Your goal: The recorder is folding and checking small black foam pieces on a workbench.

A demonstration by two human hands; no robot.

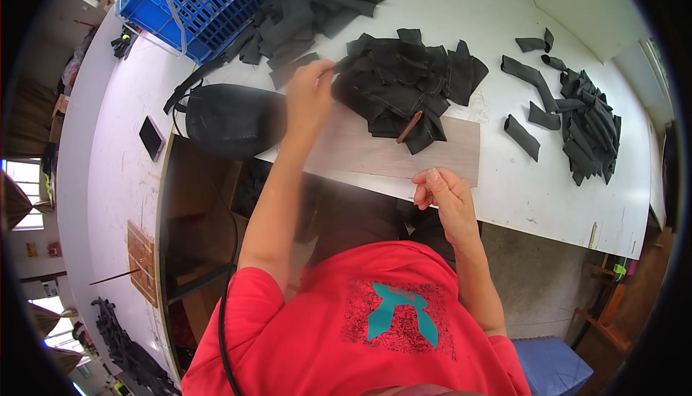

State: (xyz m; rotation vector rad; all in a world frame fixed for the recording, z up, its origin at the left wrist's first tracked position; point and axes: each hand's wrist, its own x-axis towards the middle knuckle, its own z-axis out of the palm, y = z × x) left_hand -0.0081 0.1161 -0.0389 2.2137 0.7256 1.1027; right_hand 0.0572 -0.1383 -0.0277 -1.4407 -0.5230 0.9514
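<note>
My left hand (308,100) reaches over the table, its fingers pinched at the left edge of a pile of black fabric strips (404,71); they appear to grip a strip, though blur softens the fingertips. A separate black strip (292,69) lies just behind them. Nearer to me, my right hand (445,195) hovers by the front edge of a pale wooden board (432,156). Its thumb and forefinger are pressed together, and whatever they may hold is too small to make out. The pile overlaps the board, with a narrow brown stick (409,128) resting on it.
Left of my left hand sits a rounded black object (231,118) with a dotted surface. Behind it are a blue plastic crate (209,6) and another heap of black strips (299,14). More strips (587,125) lie at the right. A phone (151,138) rests on the left table.
</note>
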